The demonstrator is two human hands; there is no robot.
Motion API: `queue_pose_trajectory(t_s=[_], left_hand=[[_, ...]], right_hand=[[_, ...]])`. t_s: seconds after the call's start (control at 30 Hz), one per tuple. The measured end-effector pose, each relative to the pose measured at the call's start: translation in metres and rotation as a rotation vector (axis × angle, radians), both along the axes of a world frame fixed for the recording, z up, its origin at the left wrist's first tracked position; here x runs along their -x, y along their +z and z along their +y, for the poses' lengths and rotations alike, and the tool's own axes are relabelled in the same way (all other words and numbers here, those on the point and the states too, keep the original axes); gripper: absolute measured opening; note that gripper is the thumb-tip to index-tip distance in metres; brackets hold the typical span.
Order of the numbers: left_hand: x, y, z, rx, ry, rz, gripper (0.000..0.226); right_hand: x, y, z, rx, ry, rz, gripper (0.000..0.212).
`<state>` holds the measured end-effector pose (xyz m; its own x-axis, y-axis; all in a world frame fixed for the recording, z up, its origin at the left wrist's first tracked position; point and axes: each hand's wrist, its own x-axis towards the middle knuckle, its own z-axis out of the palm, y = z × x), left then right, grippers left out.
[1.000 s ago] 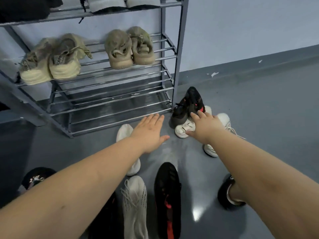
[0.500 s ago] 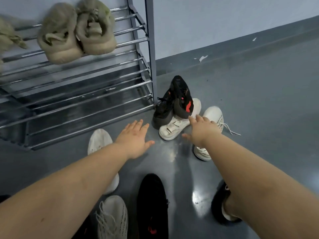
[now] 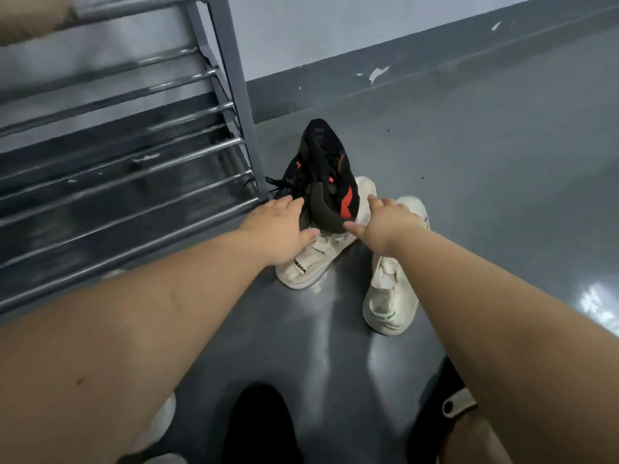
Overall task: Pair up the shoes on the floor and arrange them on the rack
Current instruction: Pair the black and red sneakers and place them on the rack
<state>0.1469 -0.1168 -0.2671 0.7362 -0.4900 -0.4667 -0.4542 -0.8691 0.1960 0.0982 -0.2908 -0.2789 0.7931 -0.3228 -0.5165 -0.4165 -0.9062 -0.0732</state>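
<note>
1. A view from the person's head looks down along both bare forearms to a grey floor (image 3: 485, 182). A metal shoe rack (image 3: 234, 82) stands at the upper left.

2. Just beside the rack's front corner post, a black sneaker with red-orange marks (image 3: 330, 175) lies tilted on top of a cream sneaker (image 3: 311, 262). A second cream sneaker (image 3: 392, 296) lies just to the right of that one, partly under the right forearm.

3. The left hand (image 3: 278, 229) reaches to the left side of the black sneaker. Its fingers are nearly straight and spread, and it holds nothing. Whether the fingertips touch the shoe cannot be told.

4. The right hand (image 3: 385, 222) reaches to the shoe's right side by the heel collar. Its fingers are loosely spread with the thumb pointing inward, and it also holds nothing.

5. The step in hand appears to be lifting the black sneaker off the heap. A firm hold at the heel collar, with the other hand steadying the toe end, would likely lift it cleanly without dragging its loose laces or knocking the cream shoe beneath.

6. Another black shoe (image 3: 258, 426) lies at the bottom edge. It is too dark to tell whether it is the mate.

7. The rack's lower bars in view carry no shoes, so there appears to be room for the pair.
</note>
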Motion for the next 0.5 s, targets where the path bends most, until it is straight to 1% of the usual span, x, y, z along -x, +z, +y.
queue_pose_trajectory(t_s=[0.1,0.23,0.37,0.4,0.5], left_hand=[[-0.016,-0.019,-0.02,0.077,0.07,0.031,0.07],[-0.029,-0.053,-0.035,0.122,0.282,0.115,0.068],[-0.026,-0.06,-0.044,0.215,0.486,0.12,0.063],[-0.025,-0.058,-0.045,0.249,0.522,0.141,0.061],[-0.019,-0.048,-0.041,0.359,0.619,0.236,0.054]], right_hand=[[-0.007,-0.018,-0.008,-0.075,-0.073,-0.008,0.079],[-0.009,-0.039,-0.006,-0.216,-0.105,-0.05,0.07],[-0.006,-0.037,0.007,-0.45,-0.274,-0.216,0.053],[-0.005,-0.035,0.012,-0.471,-0.313,-0.266,0.049],[0.003,-0.028,0.028,-0.441,-0.391,-0.413,0.043]])
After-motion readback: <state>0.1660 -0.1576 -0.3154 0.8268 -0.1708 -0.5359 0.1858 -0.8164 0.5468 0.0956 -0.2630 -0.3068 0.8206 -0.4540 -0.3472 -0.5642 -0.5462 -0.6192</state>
